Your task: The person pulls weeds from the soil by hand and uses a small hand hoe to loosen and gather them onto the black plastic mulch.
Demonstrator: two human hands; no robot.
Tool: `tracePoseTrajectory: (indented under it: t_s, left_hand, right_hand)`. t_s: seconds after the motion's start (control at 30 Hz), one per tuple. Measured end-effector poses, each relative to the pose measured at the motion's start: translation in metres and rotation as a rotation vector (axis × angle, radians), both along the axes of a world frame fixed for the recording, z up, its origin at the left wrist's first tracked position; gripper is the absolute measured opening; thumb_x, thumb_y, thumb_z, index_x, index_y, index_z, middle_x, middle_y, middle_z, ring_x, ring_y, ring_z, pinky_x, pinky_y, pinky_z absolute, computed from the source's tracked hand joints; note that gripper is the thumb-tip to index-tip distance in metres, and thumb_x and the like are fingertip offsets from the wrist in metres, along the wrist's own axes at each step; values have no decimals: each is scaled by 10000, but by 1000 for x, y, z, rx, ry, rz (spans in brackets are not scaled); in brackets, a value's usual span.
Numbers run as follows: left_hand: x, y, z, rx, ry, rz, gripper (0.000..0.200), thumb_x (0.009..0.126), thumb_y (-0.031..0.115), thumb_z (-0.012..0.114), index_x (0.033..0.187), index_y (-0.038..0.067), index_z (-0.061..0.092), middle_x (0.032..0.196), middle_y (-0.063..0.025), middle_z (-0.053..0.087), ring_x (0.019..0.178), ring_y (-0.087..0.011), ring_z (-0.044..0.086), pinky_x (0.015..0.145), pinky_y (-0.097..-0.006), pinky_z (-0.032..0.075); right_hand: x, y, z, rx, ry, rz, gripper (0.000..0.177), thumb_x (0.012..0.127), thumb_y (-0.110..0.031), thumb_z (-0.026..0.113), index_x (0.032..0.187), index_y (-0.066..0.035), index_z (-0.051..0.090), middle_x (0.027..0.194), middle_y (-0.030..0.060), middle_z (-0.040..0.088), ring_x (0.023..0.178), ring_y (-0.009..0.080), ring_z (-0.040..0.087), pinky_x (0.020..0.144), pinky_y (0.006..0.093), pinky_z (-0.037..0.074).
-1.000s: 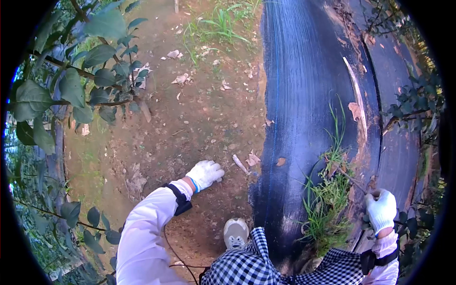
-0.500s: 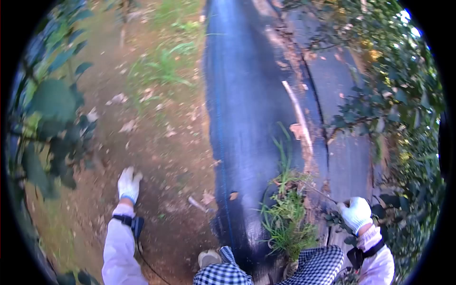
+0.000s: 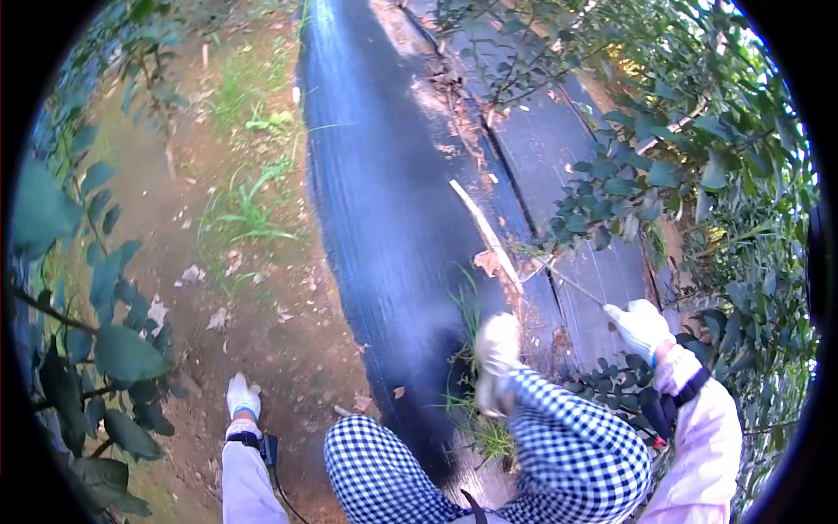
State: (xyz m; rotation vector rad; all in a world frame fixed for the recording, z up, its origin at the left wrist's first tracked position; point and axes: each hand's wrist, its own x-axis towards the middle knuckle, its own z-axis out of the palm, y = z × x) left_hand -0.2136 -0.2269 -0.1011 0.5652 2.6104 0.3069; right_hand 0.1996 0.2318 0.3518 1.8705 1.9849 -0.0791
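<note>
Firstly, at lower left, the left hand [image 3: 243, 399] (white-gloved, fingers loosely extended) is above brown soil [image 3: 288, 362]. At right, the right hand [image 3: 644, 327] is closed around a thin rod [image 3: 573, 283], which points up-left over black sheeting [image 3: 546, 170]. Farther, grass [image 3: 249, 218] grows at upper left.

Big sheet [image 3: 375, 175] down the middle of the frame looks like woven plastic, kinda glossy where the light hits. Dirt [image 3: 284, 345] on the left is matt and rough. Left glove [image 3: 243, 398] at lower left and right glove [image 3: 642, 327] at right, so 2 total, look like matt knit cloth. Trousers [image 3: 580, 428] at the bottom: matt cloth too. Stick [image 3: 476, 214] near centre seems dry wood. Thin rod [image 3: 574, 283], right of centre: can't tell metal from wood.
</note>
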Motion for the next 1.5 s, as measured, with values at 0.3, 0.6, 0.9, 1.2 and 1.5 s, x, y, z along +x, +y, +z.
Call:
tracePoseTrajectory:
  t_s: [0.3, 0.6, 0.9, 1.2, 1.5]
  left_hand:
    - [-38, 129, 188, 665, -139, 101, 71, 812, 37, 635, 822, 20, 566, 725, -31, 529, 705, -133, 496, 679, -294, 444]
    - [-37, 347, 357, 597, -344, -98, 155, 735, 62, 656, 850, 24, 558, 763, -19, 539, 705, -133, 516, 651, -283, 439]
    - [-16, 480, 182, 235, -509, -265, 174, 791, 91, 699, 932, 17, 629, 781, -95, 623, 714, -192, 600, 686, -325, 504]
    - [-3, 507, 120, 291, -563, -242, 155, 793, 80, 681, 929, 16, 645, 823, -112, 654, 769, -214, 633, 737, -322, 511]
    - [5, 517, 109, 334, -575, -343, 211, 791, 119, 690, 974, 27, 639, 903, -129, 662, 868, -250, 643, 804, -343, 508]
  right_hand:
    - [-39, 79, -159, -95, 371, -58, 665, 970, -510, 337, 914, 50, 690, 947, 308, 649, 1010, 442, 608, 929, 487, 443]
    - [-106, 241, -325, -9, 394, -418, 854, 865, -698, 424, 1396, -31, 384, 1289, 279, 513, 1151, 422, 562, 982, 489, 441]
    - [-44, 387, -444, 230, 522, -920, 585, 952, -458, 499, 1260, 37, 538, 1179, 221, 628, 1071, 351, 596, 924, 379, 459]
    - [-20, 329, -479, 43, 971, -662, 241, 941, -249, 487, 894, -84, 656, 853, 136, 685, 757, 295, 661, 670, 400, 512]
    - [-149, 244, -314, -420, 791, -15, 379, 896, -372, 587, 1134, -86, 660, 1036, 153, 690, 991, 326, 646, 891, 425, 484]
